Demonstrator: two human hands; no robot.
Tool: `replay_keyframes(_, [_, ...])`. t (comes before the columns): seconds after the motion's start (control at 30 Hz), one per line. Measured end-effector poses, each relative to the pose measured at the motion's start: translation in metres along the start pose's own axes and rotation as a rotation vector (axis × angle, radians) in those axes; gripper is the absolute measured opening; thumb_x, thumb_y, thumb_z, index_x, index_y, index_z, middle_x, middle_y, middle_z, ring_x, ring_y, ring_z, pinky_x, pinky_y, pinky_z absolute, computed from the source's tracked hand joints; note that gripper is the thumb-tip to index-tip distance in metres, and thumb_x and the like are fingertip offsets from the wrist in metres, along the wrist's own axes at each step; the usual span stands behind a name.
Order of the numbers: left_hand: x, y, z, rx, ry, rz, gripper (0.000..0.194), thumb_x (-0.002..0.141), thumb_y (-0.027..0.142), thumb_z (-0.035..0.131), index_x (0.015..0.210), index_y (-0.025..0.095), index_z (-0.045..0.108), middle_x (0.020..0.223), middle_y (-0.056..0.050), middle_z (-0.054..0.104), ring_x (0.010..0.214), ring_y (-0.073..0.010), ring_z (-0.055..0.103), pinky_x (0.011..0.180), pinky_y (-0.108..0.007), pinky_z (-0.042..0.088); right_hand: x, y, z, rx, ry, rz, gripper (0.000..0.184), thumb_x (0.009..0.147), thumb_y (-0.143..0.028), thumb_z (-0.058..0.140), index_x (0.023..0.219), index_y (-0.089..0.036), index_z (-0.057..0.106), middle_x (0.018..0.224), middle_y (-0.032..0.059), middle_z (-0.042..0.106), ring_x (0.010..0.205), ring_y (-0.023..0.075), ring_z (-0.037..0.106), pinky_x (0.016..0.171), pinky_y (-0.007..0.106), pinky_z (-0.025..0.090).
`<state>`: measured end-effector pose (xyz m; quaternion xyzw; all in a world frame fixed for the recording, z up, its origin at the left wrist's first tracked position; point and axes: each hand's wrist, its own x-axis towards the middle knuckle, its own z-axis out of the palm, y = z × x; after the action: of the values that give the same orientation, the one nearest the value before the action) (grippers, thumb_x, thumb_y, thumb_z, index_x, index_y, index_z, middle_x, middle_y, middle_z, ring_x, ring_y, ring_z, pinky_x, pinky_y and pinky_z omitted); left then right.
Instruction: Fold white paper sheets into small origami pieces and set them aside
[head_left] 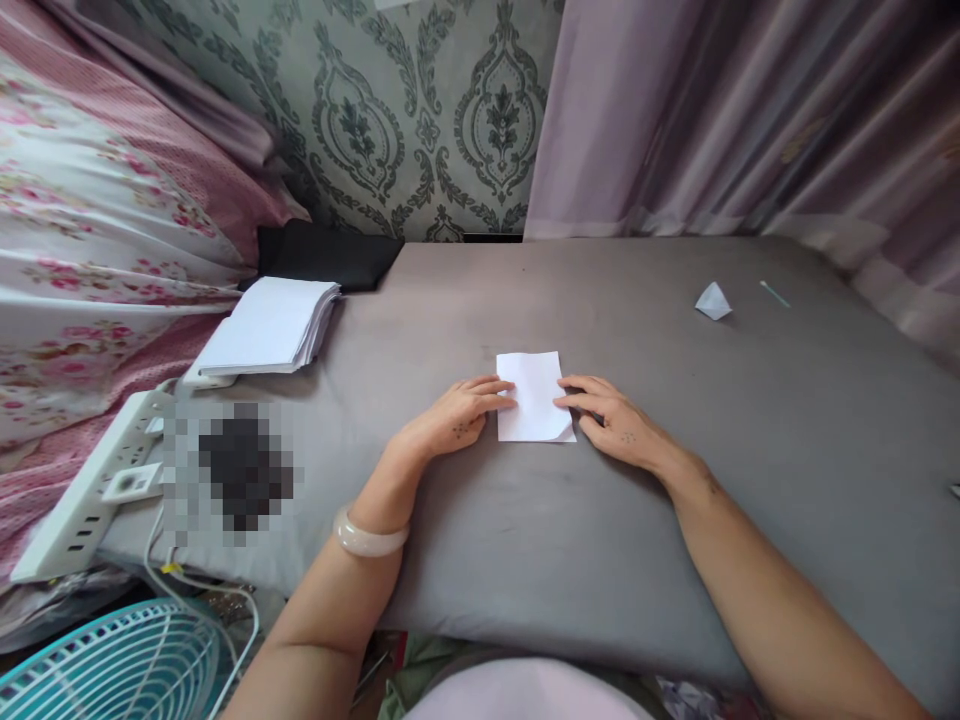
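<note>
A small white sheet of paper [532, 395] lies flat on the grey-covered table [480, 530], in front of my body. Its lower right corner looks slightly lifted or folded. My left hand [461, 412] rests at the paper's left edge, fingers stretched out with the tips on it. From the other side, my right hand [615, 420] touches the right edge with spread fingertips. Neither hand grasps anything. Farther off to the right sits a small folded white paper piece [713, 301].
At the left a stack of white paper [270, 325] lies near a black flat item [330, 255]. A white power strip [97, 480] with plugs and cables runs along the left edge, above a teal fan [127, 665]. A thin stick [775, 293] lies far right.
</note>
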<state>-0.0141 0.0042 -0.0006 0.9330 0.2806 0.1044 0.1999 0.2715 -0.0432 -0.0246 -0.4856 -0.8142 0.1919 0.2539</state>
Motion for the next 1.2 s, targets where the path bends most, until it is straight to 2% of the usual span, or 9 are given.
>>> replay_keyframes(0.13, [0.001, -0.001, 0.003, 0.025, 0.017, 0.029, 0.054, 0.076, -0.003, 0.040, 0.120, 0.021, 0.062, 0.140, -0.006, 0.054, 0.136, -0.0256, 0.042, 0.110, -0.048, 0.039, -0.002, 0.008, -0.002, 0.014, -0.013, -0.006, 0.042, 0.078, -0.007, 0.044, 0.100, -0.026, 0.074, 0.132, 0.0051, 0.059, 0.126, 0.0222, 0.050, 0.107, 0.045, 0.040])
replay_keyframes(0.27, [0.004, 0.002, 0.007, -0.010, 0.068, 0.039, 0.045, 0.080, 0.001, 0.041, 0.115, 0.017, 0.064, 0.135, -0.010, 0.058, 0.131, -0.0228, 0.050, 0.108, -0.041, 0.044, -0.002, -0.002, -0.012, 0.003, -0.053, 0.024, 0.033, 0.077, -0.009, 0.047, 0.088, -0.026, 0.073, 0.122, 0.0033, 0.064, 0.115, 0.0219, 0.057, 0.100, 0.042, 0.045])
replay_keyframes(0.4, [0.006, 0.011, 0.007, -0.037, 0.116, 0.015, 0.028, 0.094, 0.023, 0.044, 0.111, 0.017, 0.066, 0.130, -0.011, 0.062, 0.126, -0.0225, 0.054, 0.104, -0.037, 0.046, -0.003, -0.018, -0.022, -0.011, -0.090, 0.061, 0.028, 0.076, -0.010, 0.050, 0.092, -0.024, 0.069, 0.099, 0.0034, 0.067, 0.093, 0.0195, 0.060, 0.087, 0.036, 0.048])
replay_keyframes(0.5, [0.007, 0.019, 0.004, -0.023, 0.115, -0.015, 0.041, 0.093, 0.047, 0.049, 0.115, 0.016, 0.062, 0.128, -0.013, 0.062, 0.124, -0.0253, 0.055, 0.103, -0.039, 0.046, -0.004, -0.026, -0.025, 0.015, -0.131, 0.102, 0.027, 0.078, -0.014, 0.052, 0.099, -0.024, 0.065, 0.092, 0.0024, 0.064, 0.084, 0.0166, 0.059, 0.078, 0.031, 0.048])
replay_keyframes(0.57, [0.008, 0.024, 0.003, 0.001, 0.100, -0.032, 0.052, 0.088, 0.058, 0.051, 0.116, 0.015, 0.062, 0.128, -0.015, 0.061, 0.121, -0.0274, 0.057, 0.101, -0.040, 0.047, -0.004, -0.031, -0.023, 0.010, -0.153, 0.136, 0.022, 0.080, -0.023, 0.057, 0.102, -0.024, 0.063, 0.092, 0.0019, 0.062, 0.080, 0.0159, 0.058, 0.075, 0.030, 0.048])
replay_keyframes(0.7, [0.009, 0.027, 0.005, 0.060, 0.086, -0.063, 0.053, 0.086, 0.060, 0.053, 0.113, 0.016, 0.064, 0.131, -0.015, 0.059, 0.117, -0.0288, 0.059, 0.096, -0.041, 0.049, -0.003, -0.040, -0.014, -0.049, -0.121, 0.171, 0.027, 0.080, -0.041, 0.066, 0.100, -0.024, 0.060, 0.097, 0.0024, 0.058, 0.080, 0.0158, 0.058, 0.072, 0.030, 0.047])
replay_keyframes(0.93, [0.009, 0.025, 0.006, 0.055, 0.091, -0.075, 0.042, 0.094, 0.050, 0.044, 0.112, 0.019, 0.064, 0.132, -0.012, 0.058, 0.117, -0.0259, 0.059, 0.097, -0.039, 0.048, 0.000, -0.046, -0.004, -0.267, 0.028, 0.003, 0.026, 0.078, -0.040, 0.071, 0.091, -0.020, 0.062, 0.099, 0.0061, 0.058, 0.087, 0.0197, 0.057, 0.074, 0.032, 0.046])
replay_keyframes(1.1, [0.009, 0.026, 0.003, 0.034, 0.092, -0.073, 0.049, 0.090, 0.059, 0.046, 0.112, 0.019, 0.065, 0.130, -0.012, 0.059, 0.115, -0.0262, 0.060, 0.097, -0.039, 0.048, 0.001, -0.042, -0.007, -0.341, -0.015, -0.183, 0.023, 0.092, -0.039, 0.056, 0.083, -0.019, 0.063, 0.090, 0.0059, 0.064, 0.083, 0.0179, 0.060, 0.075, 0.031, 0.045])
replay_keyframes(1.2, [0.009, 0.025, 0.005, 0.048, 0.080, -0.066, 0.055, 0.085, 0.064, 0.051, 0.113, 0.018, 0.064, 0.131, -0.013, 0.058, 0.117, -0.0284, 0.059, 0.097, -0.040, 0.048, 0.001, -0.042, -0.008, -0.359, -0.011, -0.230, 0.025, 0.095, -0.036, 0.049, 0.083, -0.019, 0.063, 0.086, 0.0059, 0.066, 0.081, 0.0172, 0.062, 0.075, 0.030, 0.044])
